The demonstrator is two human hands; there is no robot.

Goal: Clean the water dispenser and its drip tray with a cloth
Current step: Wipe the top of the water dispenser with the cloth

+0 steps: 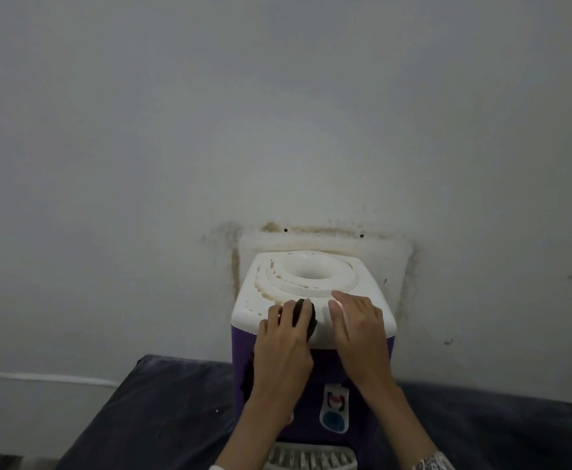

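Note:
A water dispenser [311, 276] with a white top and purple body stands against the wall. Its top has a round bottle socket and brown stains around the ring. My left hand [283, 337] presses a dark cloth [306, 318] onto the front of the white top, fingers laid over it. Beside it, my right hand [357, 322] rests flat on the top's front right part, fingers straight. A tap panel [335, 408] with a red and a blue tap shows on the purple front. Below, the pale slotted drip tray [311, 456] sits at the bottom edge, partly cut off.
The dispenser stands on a dark counter [162, 412] that runs left and right. The grey wall [278, 130] behind carries brown stain marks around the dispenser's outline. A watch is on my right wrist [432, 463].

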